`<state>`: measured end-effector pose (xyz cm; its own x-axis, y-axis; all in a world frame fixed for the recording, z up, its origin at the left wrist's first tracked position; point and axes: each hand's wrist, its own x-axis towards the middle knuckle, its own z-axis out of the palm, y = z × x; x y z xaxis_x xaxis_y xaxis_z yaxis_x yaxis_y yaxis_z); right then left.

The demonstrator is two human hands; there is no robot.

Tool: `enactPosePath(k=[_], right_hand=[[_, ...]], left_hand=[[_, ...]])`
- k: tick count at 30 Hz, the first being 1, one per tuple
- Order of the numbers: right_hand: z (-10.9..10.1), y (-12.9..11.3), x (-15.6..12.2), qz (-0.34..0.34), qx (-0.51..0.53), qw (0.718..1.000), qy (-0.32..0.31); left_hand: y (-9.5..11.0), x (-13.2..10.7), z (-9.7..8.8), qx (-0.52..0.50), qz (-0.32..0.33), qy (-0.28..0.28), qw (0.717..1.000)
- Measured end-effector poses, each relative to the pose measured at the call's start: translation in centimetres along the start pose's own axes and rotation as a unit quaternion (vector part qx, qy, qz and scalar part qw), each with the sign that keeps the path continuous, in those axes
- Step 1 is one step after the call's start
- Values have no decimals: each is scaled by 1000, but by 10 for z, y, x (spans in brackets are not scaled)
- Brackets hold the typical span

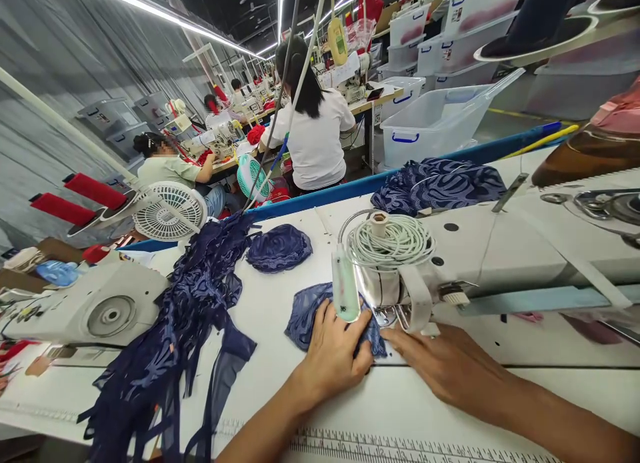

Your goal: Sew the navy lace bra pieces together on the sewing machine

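Bare forearms (273,420) extend, left hand (336,348) loosely spread on rumpled navy mesh (303,314), right hand (434,358) outstretched beside it, grip unclear.

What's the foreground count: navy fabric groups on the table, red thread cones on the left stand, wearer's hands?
Navy fabric groups: 4 (piece under left hand, rounded bundle, long heap, patterned back pile)
Red cones: 2 (upper cone, lower cone)
Hands: 2 (left hand, right hand)
Total: 8
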<state>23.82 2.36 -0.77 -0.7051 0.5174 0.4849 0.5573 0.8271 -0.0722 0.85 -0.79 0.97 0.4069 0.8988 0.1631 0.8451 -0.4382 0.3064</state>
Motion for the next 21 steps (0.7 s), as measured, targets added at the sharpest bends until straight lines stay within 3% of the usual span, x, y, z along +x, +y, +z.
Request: enactPosePath(k=[5, 15, 18, 21], right_hand=[[-1, -9, 2, -24, -18, 998, 56], [4, -5, 2, -5, -31, 997, 64], [2, -5, 2, 4, -15, 997, 76], [-3, 7, -1, 57, -37, 995, 69]], left_hand=[[-1, 19, -1, -14, 29, 33, 999], [-9, 28, -3, -28, 48, 63, 996], [-7, 21, -4, -7, 100, 89, 991], [-5, 13, -3, 5, 164, 95, 982]])
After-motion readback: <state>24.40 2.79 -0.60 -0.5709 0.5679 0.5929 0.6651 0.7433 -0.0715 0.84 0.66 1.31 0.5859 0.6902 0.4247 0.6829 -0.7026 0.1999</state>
